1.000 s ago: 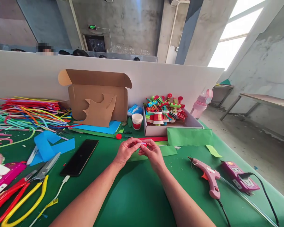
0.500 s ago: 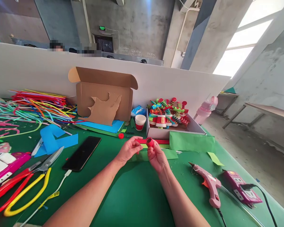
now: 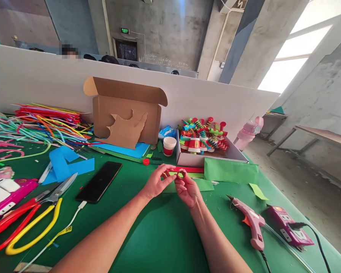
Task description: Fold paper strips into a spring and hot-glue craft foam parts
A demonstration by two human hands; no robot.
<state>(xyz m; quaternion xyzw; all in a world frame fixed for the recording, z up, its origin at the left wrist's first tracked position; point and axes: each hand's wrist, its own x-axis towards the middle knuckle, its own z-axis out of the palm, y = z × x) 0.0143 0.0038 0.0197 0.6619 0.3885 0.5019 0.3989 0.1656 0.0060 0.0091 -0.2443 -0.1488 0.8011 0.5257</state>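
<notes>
A small red paper roll (image 3: 181,174) with a round opening is held in the fingers of my right hand (image 3: 187,189), near the middle of the table. My left hand (image 3: 158,182) is just left of it, thumb and fingertips at the roll's left edge; whether they grip anything is too small to tell. Red strips (image 3: 190,170) and a green paper piece (image 3: 204,184) lie under and behind the hands. Beyond them are dark springs (image 3: 157,162), a red disc (image 3: 146,162) and stacked paper cups (image 3: 169,146).
A white box (image 3: 213,158) of colourful spring figures stands behind. A pink glue gun (image 3: 252,222) and a power strip (image 3: 290,226) lie right. Leftward are a phone (image 3: 99,182), scissors (image 3: 57,193), blue paper (image 3: 59,167), pipe cleaners (image 3: 42,129) and a cardboard box (image 3: 126,98).
The red roll has turned so that its opening shows more toward the camera. My left fingertips have moved right, up to the roll. The view has shifted slightly.
</notes>
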